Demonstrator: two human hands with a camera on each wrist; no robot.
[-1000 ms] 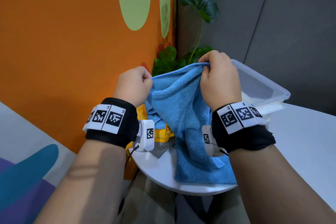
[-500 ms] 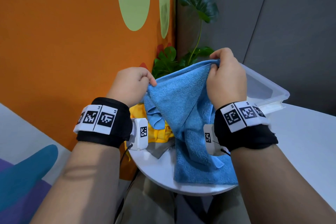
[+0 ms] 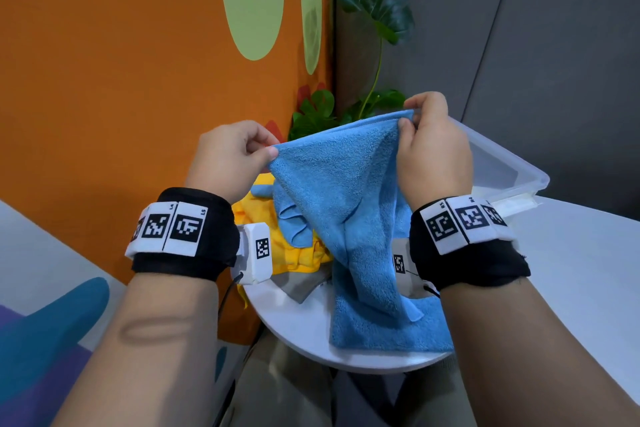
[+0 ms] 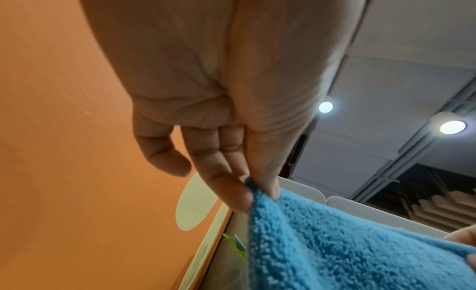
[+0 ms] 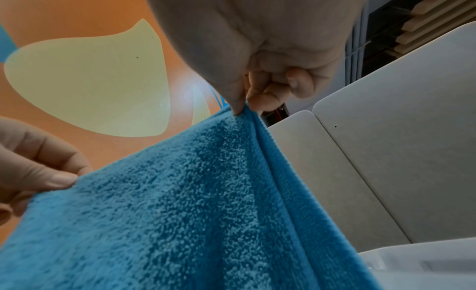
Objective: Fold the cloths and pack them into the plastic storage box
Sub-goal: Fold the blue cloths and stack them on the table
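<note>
Now your left hand (image 3: 230, 163) and right hand (image 3: 433, 152) pinch the blue cloth (image 3: 346, 204) corners farther apart, its top edge stretched tauter than before.

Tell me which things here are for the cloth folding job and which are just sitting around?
For the job: blue cloth, pinched by left hand and right hand; yellow cloth; grey cloth; plastic storage box.
Just around: plant, orange wall.

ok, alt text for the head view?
Two hands, left hand and right hand, pinch the top corners of a fluffy blue terry cloth above a round white table. A clear plastic storage box stands behind; a crumpled yellow cloth lies beneath.
</note>
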